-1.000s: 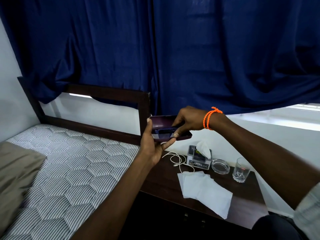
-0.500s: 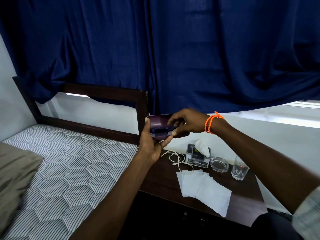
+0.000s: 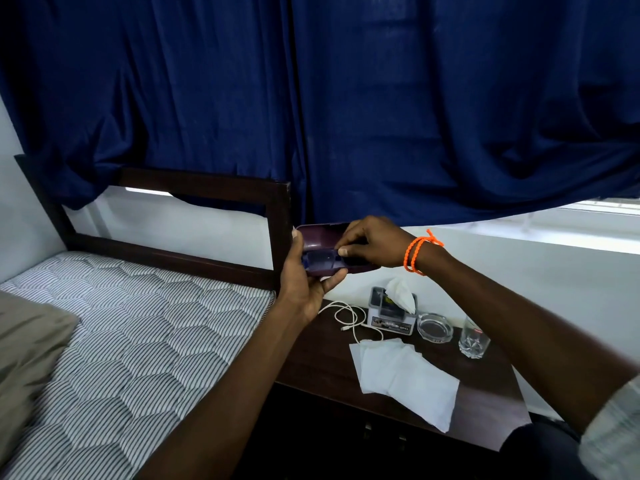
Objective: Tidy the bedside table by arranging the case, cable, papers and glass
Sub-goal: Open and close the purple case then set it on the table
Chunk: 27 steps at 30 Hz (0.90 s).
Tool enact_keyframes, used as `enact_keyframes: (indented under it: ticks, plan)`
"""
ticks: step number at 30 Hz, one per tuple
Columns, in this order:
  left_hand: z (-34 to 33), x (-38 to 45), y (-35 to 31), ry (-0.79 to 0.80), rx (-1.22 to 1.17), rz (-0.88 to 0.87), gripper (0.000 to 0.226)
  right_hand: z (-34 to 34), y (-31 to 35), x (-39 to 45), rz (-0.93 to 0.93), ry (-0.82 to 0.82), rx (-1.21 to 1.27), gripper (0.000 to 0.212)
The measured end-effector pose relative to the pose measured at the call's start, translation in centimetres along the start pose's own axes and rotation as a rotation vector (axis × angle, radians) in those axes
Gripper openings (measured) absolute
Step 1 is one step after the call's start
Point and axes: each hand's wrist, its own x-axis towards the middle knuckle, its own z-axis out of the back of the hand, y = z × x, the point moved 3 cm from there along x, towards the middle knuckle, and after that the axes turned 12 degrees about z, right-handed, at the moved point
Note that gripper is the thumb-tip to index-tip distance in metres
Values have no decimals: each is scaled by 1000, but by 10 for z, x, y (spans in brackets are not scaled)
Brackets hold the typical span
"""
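bed: far left, striped mattress with a pillow at the edge; nothing of the task lies on it.
left hand: raised above the left end of the worktop, curled under and behind the case, thumb up along its left end; it has hold of the case.
case: dark purple, open, held in the air between both hands and well clear of the worktop; a dark item sits in its lower half, which we cannot identify.
right hand: fingers bent over the right part of the case, fingertips pressing at the inside edge; closed on the case, not carrying anything else that we can see.
cable: white, loosely looped on the worktop below the case, one end running under the papers.
papers: white sheets fanned and overlapping, near the front edge.
tissue box: at the back, beside a glass ashtray.
glass: upright, near the right rear, just beside the ashtray.
step in hand, our judgement: seating the contents and shutting the case.
how to do it well: we keep the left hand steady as support, tuck the contents fully below the rim, clear the fingertips before closing, then set it down away from the glass.
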Motion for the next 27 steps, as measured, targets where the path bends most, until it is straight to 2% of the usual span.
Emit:
enact_keyframes:
  ticks: [7, 12, 15, 19, 21, 23, 25, 27]
  plan:
    - [-3, 0, 0, 1, 4, -15, 51, 1, -1, 0, -82, -120, 92, 7]
    - [1, 3, -2, -12, -40, -11, 50, 1, 0, -3, -130, -214, 65, 9]
    - [6, 5, -5, -20, -53, -20, 54, 0, -6, -7, -188, -365, 122, 11]
    - [12, 5, -9, -32, -82, -26, 56, -3, -19, -14, -354, -598, 57, 13]
    - [12, 5, -11, -28, -91, -25, 53, -10, -24, -17, -493, -614, 215, 18]
    - [12, 5, -13, -21, -86, -17, 47, -21, -24, -21, -614, -569, 536, 27]
    - [12, 6, -14, -10, -73, -7, 40, -32, -17, -23, -652, -504, 810, 31]
    - [12, 6, -14, 0, -62, -8, 37, -37, -10, -25, -626, -469, 922, 29]
